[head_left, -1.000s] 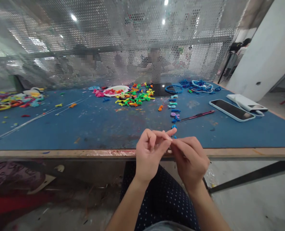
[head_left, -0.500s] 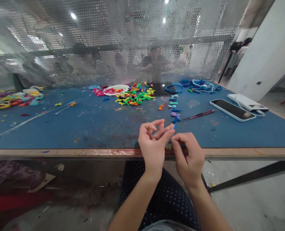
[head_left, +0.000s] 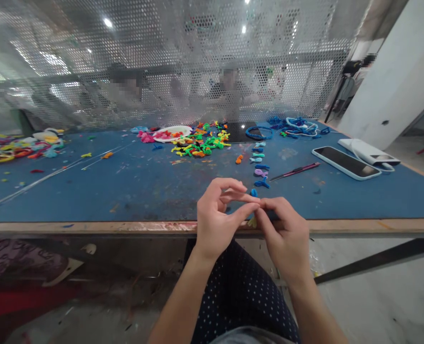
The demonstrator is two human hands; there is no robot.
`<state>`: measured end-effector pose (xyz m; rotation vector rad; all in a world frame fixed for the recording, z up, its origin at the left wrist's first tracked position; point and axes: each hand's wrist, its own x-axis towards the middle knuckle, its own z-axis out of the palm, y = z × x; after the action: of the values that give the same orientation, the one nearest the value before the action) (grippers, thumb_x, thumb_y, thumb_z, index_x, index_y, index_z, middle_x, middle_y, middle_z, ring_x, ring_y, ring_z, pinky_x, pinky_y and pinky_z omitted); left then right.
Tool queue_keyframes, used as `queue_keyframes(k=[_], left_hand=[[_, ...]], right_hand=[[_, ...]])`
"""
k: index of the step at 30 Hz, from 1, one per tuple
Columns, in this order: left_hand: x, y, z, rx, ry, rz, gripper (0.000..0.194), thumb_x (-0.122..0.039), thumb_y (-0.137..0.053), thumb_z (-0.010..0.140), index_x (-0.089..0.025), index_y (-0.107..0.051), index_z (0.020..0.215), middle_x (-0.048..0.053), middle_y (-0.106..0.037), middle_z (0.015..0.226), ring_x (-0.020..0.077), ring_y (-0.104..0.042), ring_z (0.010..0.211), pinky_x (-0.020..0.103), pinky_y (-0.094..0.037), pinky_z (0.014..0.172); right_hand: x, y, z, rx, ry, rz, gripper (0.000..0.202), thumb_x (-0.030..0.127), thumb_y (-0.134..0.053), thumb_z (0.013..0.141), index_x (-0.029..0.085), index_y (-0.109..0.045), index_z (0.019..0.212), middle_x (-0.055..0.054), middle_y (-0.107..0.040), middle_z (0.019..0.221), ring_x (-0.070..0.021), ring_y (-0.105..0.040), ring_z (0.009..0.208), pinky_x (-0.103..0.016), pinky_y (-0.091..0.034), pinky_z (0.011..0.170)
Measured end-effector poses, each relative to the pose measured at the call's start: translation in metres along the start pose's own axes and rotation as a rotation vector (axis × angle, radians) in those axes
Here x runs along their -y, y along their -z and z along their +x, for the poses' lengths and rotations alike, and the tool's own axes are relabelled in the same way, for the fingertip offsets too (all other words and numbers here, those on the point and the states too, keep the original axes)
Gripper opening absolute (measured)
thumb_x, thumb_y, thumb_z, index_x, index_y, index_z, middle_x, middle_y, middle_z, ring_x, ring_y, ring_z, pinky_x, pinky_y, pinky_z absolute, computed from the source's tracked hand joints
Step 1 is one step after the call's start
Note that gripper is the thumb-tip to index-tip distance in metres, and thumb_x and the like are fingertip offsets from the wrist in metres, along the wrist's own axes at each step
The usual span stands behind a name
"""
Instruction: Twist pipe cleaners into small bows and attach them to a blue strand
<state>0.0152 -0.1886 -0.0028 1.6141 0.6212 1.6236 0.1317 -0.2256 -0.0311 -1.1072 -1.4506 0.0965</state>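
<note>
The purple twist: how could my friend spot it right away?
On the blue table, find the row of small twisted pieces left of the pointed maroon tool. The purple twist lies between two blue pieces, the row's only purple one.

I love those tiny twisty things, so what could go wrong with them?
Below where the left hand and right hand meet, the pale yellow piece is by the table edge and might fall. The left hand could bump the nearest blue piece out of its row. The thin pointed tool lies beside that row, so it might prick someone reaching in.
</note>
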Motion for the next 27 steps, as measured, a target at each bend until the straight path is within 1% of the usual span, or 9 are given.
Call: queue_keyframes(k=[5,7,11,13,15,17,19,22,27], left_hand=[[-0.01,0.004,-0.003,-0.169,-0.218,0.008,0.039,0.003,-0.073,0.068,-0.024,-0.057,0.092,-0.009,-0.051,0.078,0.0069,-0.067,0.065,0.033,-0.054,0.092],[-0.015,0.011,-0.004,-0.13,-0.236,-0.122,0.043,0.004,-0.072,0.068,-0.027,-0.056,0.093,-0.009,-0.049,0.074,0.0062,-0.065,0.063,0.035,-0.054,0.093],[-0.023,0.03,-0.003,0.361,-0.223,-0.249,0.039,0.0,-0.071,0.071,-0.03,-0.054,0.09,-0.011,-0.05,0.067,0.0077,-0.064,0.059,0.038,-0.055,0.092],[-0.025,0.035,0.001,0.726,-0.187,-0.024,0.028,-0.001,-0.063,0.077,-0.026,-0.053,0.083,-0.01,-0.055,0.065,0.0081,-0.064,0.061,0.042,-0.048,0.101],[-0.026,0.037,0.007,0.936,-0.183,0.319,0.023,0.0,-0.052,0.082,-0.022,-0.053,0.081,-0.009,-0.059,0.069,0.0069,-0.062,0.064,0.046,-0.032,0.113],[-0.023,0.035,0.012,0.871,-0.232,0.565,0.026,0.002,-0.045,0.083,-0.021,-0.054,0.09,-0.009,-0.059,0.073,0.0053,-0.06,0.066,0.047,-0.018,0.118],[-0.016,0.032,0.013,0.648,-0.269,0.624,0.032,0.002,-0.047,0.083,-0.023,-0.053,0.102,-0.011,-0.053,0.067,0.0055,-0.061,0.066,0.048,-0.013,0.119],[-0.004,0.028,0.009,0.367,-0.231,0.508,0.042,-0.003,-0.056,0.083,-0.027,-0.048,0.117,-0.012,-0.046,0.062,0.008,-0.063,0.067,0.046,-0.028,0.113],[-0.002,0.03,0.005,0.212,-0.164,0.326,0.027,-0.008,-0.054,0.086,-0.023,-0.058,0.109,0.001,-0.056,0.093,0.0129,-0.061,0.086,0.03,-0.049,0.086]], right_hand=[[-0.008,0.004,0.003,-0.012,0.111,-0.105,0.012,0.015,-0.058,0.088,0.021,-0.064,0.096,-0.003,-0.066,0.082,-0.0171,-0.059,0.077,-0.032,-0.046,0.07],[-0.011,0.005,0.004,-0.029,0.175,-0.162,0.012,0.013,-0.058,0.087,0.02,-0.064,0.095,-0.004,-0.066,0.081,-0.0173,-0.059,0.077,-0.033,-0.045,0.071],[-0.014,0.006,0.008,-0.054,0.238,-0.205,0.01,0.012,-0.056,0.088,0.018,-0.063,0.091,-0.004,-0.066,0.08,-0.017,-0.059,0.076,-0.033,-0.045,0.073],[-0.012,0.007,0.008,-0.072,0.258,-0.229,0.01,0.011,-0.055,0.088,0.018,-0.062,0.092,-0.005,-0.066,0.081,-0.0175,-0.058,0.077,-0.033,-0.046,0.072],[-0.008,0.009,0.008,-0.102,0.267,-0.235,0.012,0.009,-0.055,0.087,0.018,-0.06,0.093,-0.006,-0.065,0.081,-0.0183,-0.058,0.078,-0.034,-0.046,0.072],[-0.003,0.011,0.007,-0.124,0.259,-0.213,0.014,0.007,-0.056,0.087,0.019,-0.06,0.093,-0.006,-0.064,0.08,-0.0185,-0.057,0.078,-0.033,-0.045,0.071],[0.002,0.012,0.006,-0.109,0.245,-0.16,0.015,0.006,-0.057,0.086,0.02,-0.059,0.093,-0.005,-0.063,0.08,-0.018,-0.056,0.077,-0.033,-0.045,0.071],[0.007,0.012,0.004,-0.039,0.237,-0.074,0.017,0.005,-0.056,0.086,0.02,-0.06,0.093,-0.003,-0.063,0.08,-0.0172,-0.056,0.077,-0.033,-0.045,0.07],[0.004,0.012,0.005,-0.03,0.204,-0.048,0.018,0.005,-0.057,0.086,0.02,-0.061,0.094,-0.003,-0.063,0.081,-0.0172,-0.057,0.078,-0.033,-0.045,0.07]])
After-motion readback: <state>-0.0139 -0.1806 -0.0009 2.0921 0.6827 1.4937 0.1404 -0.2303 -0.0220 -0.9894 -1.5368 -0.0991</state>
